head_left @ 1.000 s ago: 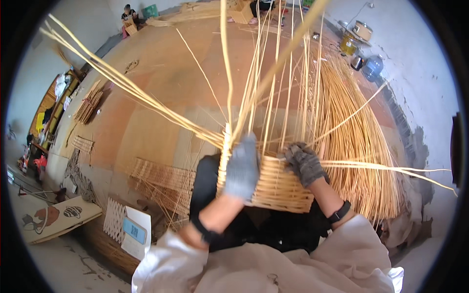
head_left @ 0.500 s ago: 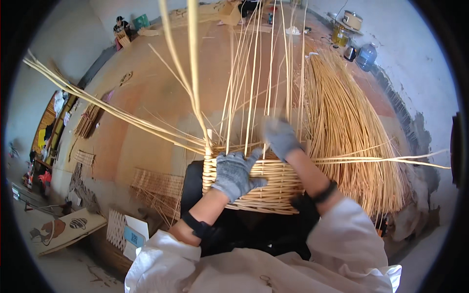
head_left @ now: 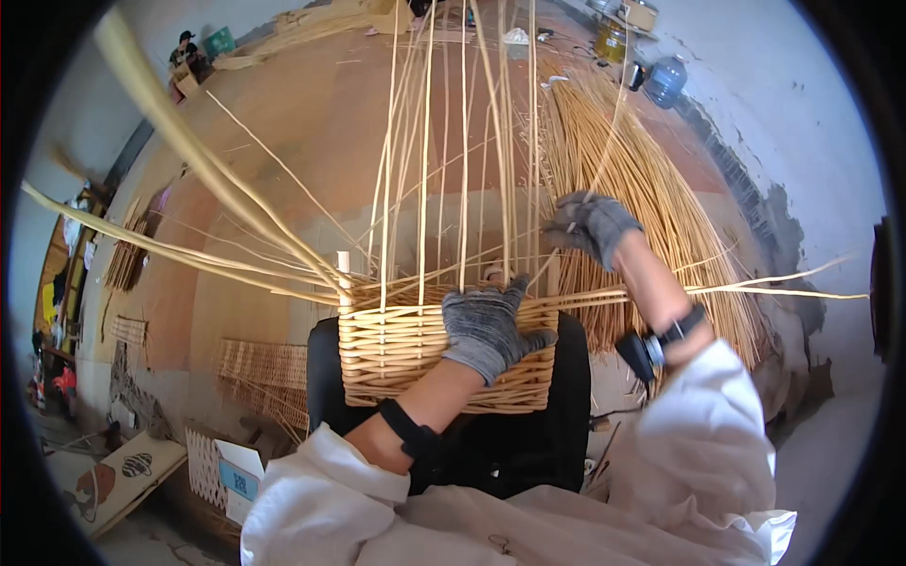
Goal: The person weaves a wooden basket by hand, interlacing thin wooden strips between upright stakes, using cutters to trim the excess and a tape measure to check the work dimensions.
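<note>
A half-woven wicker basket (head_left: 396, 344) rests across my lap, with tall upright stakes (head_left: 425, 170) rising from its rim. My left hand (head_left: 486, 325), in a grey knit glove, lies flat against the near wall, its thumb stretched sideways and its fingertips at the rim. To the right and above the basket, my right hand (head_left: 596, 226), gloved too, is closed with bent fingers around a thin willow rod (head_left: 615, 123). That rod runs up from the hand. Bundled rods stick out past the basket's left end (head_left: 189, 250) and right end (head_left: 755, 288).
A big sheaf of willow rods (head_left: 651, 208) lies on the floor at right. Woven panels (head_left: 260, 373) lie at left, near a painted board (head_left: 127, 476). Against the right wall stands a blue water bottle (head_left: 666, 80). Another person (head_left: 186, 57) sits far left.
My right hand has swung away to the right from the rim, and the rod in it now leans right. My left hand has shifted right along the basket wall. The view has turned slightly.
</note>
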{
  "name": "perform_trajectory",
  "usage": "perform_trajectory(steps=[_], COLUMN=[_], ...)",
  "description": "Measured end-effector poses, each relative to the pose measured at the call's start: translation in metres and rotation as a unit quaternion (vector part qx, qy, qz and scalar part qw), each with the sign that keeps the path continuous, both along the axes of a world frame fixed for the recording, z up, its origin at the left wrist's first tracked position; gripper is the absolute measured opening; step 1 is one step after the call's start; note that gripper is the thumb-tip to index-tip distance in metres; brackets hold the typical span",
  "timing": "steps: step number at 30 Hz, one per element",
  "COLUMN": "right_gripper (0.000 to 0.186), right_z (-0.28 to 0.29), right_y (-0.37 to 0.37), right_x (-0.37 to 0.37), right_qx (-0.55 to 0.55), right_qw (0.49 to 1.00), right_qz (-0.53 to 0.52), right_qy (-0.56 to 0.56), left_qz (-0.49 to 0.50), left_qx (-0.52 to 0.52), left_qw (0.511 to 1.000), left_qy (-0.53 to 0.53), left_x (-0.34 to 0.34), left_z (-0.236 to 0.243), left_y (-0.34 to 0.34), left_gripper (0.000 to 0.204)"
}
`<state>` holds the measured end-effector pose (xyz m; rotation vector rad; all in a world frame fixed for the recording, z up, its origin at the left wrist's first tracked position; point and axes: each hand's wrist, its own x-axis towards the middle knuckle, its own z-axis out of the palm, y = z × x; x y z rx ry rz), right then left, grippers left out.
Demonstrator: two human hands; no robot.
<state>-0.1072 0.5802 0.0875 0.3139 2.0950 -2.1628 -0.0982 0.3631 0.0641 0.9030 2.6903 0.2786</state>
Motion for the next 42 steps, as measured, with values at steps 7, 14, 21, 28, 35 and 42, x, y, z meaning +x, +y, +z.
perform_trajectory(steps=[7,14,21,28,35,42], right_gripper=[0.027,0.022,0.012,0.031,0.046,0.05], right_z=[-0.007,-0.008,0.035,0.048,-0.023,-0.024], right_y=[0.014,0.034,-0.024,-0.032,-0.02,-0.028], right_x=[-0.006,0.041,0.077,0.022,0.072,0.096], right_qx=[-0.163,-0.1,0.459,0.322,0.533,0.568], right_qw=[0.975,0.924,0.872,0.925,0.837,0.766], right_qz=[-0.08,0.087,0.169,0.048,0.114,0.198], right_qy=[-0.129,-0.358,0.021,0.196,0.058,0.227], left_qz=[0.011,0.028,0.016,0.269,0.235,0.193], left_qx=[-0.047,-0.027,0.164,0.548,0.443,0.476], left_qw=[0.998,0.999,0.961,0.734,0.796,0.771], left_qy=[0.027,-0.01,0.223,-0.298,-0.34,-0.376], left_x=[0.013,0.023,0.032,0.009,0.003,0.002], left_z=[-0.001,-0.004,-0.02,-0.026,-0.003,-0.006], left_y=[0.008,0.014,0.026,0.022,0.016,-0.022], left_gripper=[0.099,0.086,0.062,0.016,0.015,0.015])
